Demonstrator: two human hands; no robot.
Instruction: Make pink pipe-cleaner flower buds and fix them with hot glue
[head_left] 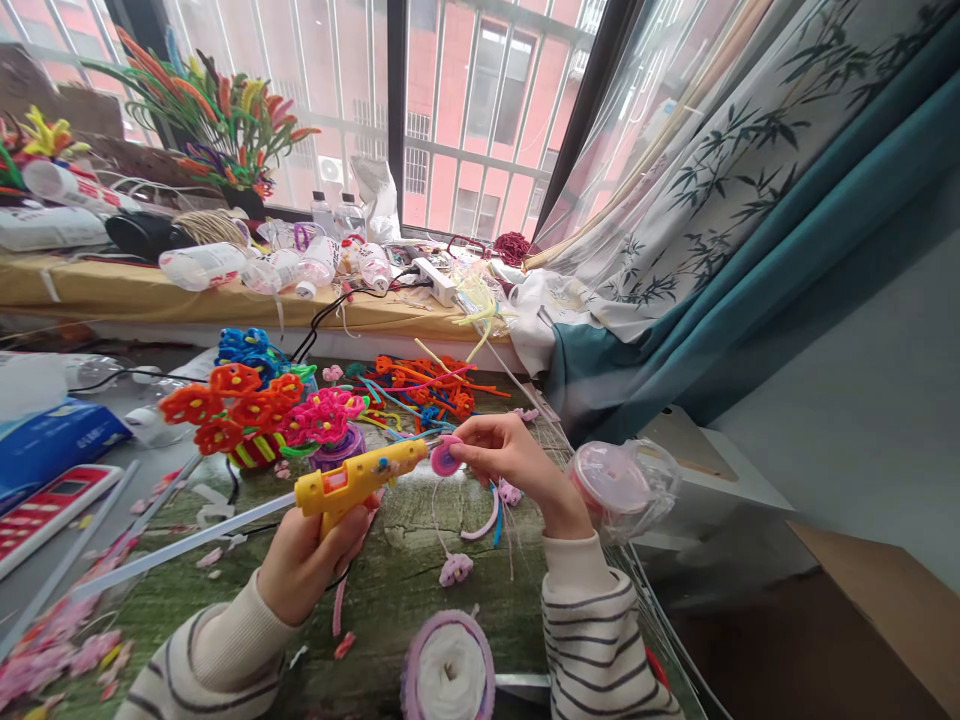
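I observe the left hand (pixel 319 555) closed around a yellow plastic glue gun (pixel 364 476); the right hand (pixel 517 460) pinches a small pink-and-purple fuzzy-looking disc (pixel 445 458) beside the gun's nozzle. I advise: steady the gun, grip the disc's rim, stay clear of likely heat.

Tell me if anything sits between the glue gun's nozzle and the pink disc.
Nothing visible does. The nozzle of the yellow glue gun, in the left hand, is right by the pink disc, held at its other edge by the right hand.
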